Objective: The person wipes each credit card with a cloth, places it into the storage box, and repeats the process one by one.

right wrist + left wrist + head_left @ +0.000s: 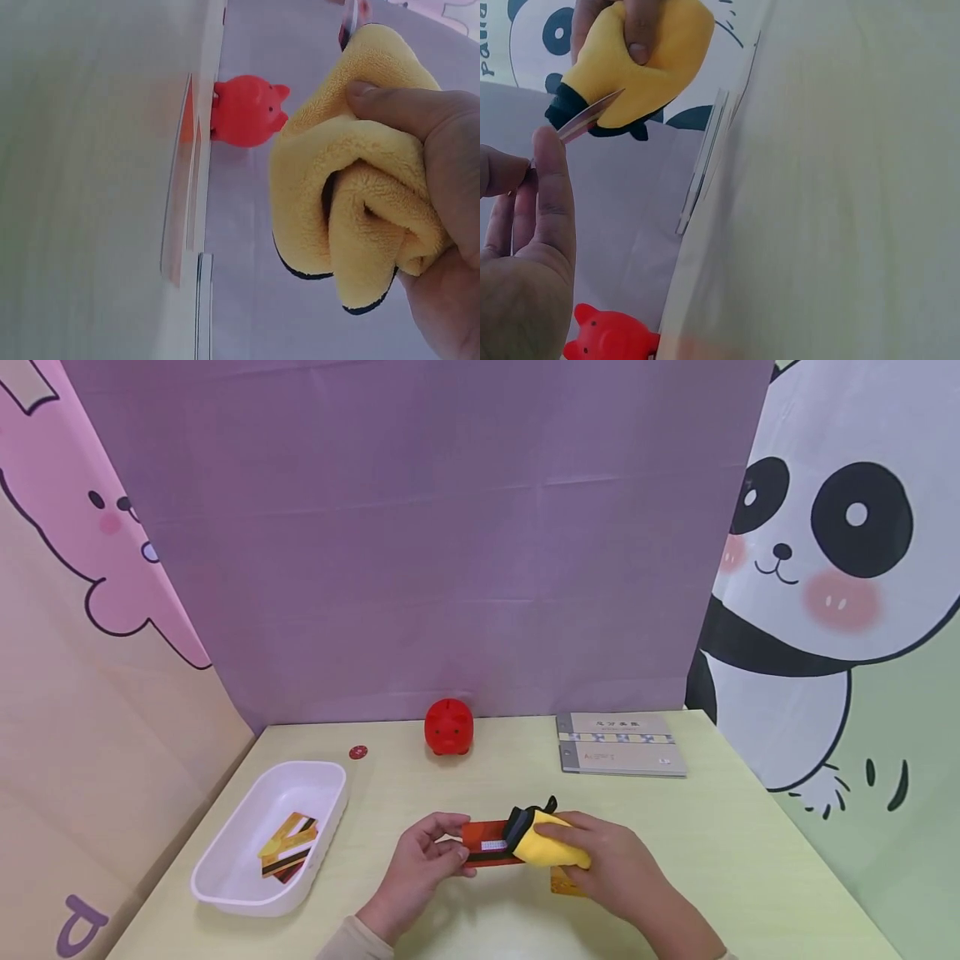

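My left hand (416, 872) pinches a red bank card (480, 832) by its left end, the dark stripe and white strip facing up. A yellow plush cloth (551, 845) with dark trim is bunched in my right hand (618, 868). It covers the card's right end in the head view. In the left wrist view the card (585, 122) shows edge-on against the cloth (641, 67). The right thumb (397, 105) presses on the folded cloth (360, 172). Below the right hand a gold card (567, 883) lies partly hidden on the table.
A white plastic tray (225, 852) on the left holds several gold and dark bank cards (290, 843). At the back stands a red piggy bank (448, 727), with a small red disc (358, 752) to its left. Grey notebooks (622, 745) lie at the back right.
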Action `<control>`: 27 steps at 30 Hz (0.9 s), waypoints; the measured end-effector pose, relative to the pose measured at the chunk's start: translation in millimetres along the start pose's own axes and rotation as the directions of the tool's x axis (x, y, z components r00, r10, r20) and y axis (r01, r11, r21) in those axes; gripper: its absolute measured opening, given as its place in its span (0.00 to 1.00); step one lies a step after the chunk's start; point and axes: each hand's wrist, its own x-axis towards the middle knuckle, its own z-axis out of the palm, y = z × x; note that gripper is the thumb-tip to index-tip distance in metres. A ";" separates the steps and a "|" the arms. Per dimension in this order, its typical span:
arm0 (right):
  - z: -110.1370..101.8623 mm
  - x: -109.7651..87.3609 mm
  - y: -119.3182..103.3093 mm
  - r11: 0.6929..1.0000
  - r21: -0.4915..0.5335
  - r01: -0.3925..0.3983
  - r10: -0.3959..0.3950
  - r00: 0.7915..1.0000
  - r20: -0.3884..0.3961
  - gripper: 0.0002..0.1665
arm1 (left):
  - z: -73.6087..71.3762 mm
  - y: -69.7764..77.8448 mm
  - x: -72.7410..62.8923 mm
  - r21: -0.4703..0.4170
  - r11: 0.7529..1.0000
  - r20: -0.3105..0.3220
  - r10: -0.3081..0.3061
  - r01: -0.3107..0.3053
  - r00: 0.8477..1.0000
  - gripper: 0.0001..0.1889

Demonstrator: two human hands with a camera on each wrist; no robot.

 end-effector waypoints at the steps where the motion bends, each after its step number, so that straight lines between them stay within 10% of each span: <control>1: 0.0 -0.7 2.4 1.000 0.001 -0.005 0.005 1.000 -0.012 0.36 | -0.9 0.0 0.3 -0.001 1.000 -0.003 0.000 0.000 1.000 0.22; 27: -17.5 -24.1 79.1 0.971 0.106 -0.215 0.226 0.968 -0.107 0.35 | -4.5 -0.7 2.6 0.054 0.998 -0.116 0.047 -0.041 0.992 0.20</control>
